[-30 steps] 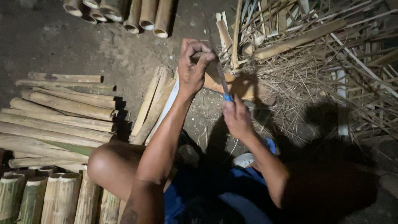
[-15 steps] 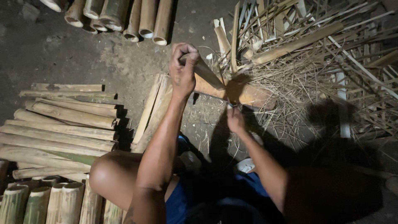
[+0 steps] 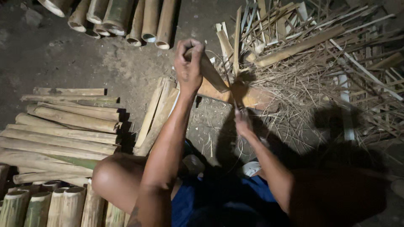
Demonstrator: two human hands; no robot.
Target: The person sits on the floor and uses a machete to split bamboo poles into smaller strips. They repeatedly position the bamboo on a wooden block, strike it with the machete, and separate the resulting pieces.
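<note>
Above the dirt floor (image 3: 54, 54), the left hand (image 3: 188, 65) grips a bamboo piece (image 3: 212, 75) at its top; the right hand (image 3: 243, 122) (in shadow, grip unclear) is below.

One view only, the camera on my head, looking steeply down past my knee and arms at the dirt floor (image 3: 50, 54), near enough that my forearms fill the middle. My left hand (image 3: 188, 65) sits just above frame centre, my right hand (image 3: 243, 122) lower and to its right, in shadow. Split bamboo slats (image 3: 63, 130) lie left of my hands, bamboo tubes (image 3: 139, 21) run off the top edge, shavings (image 3: 320, 80) spread to the right.
</note>
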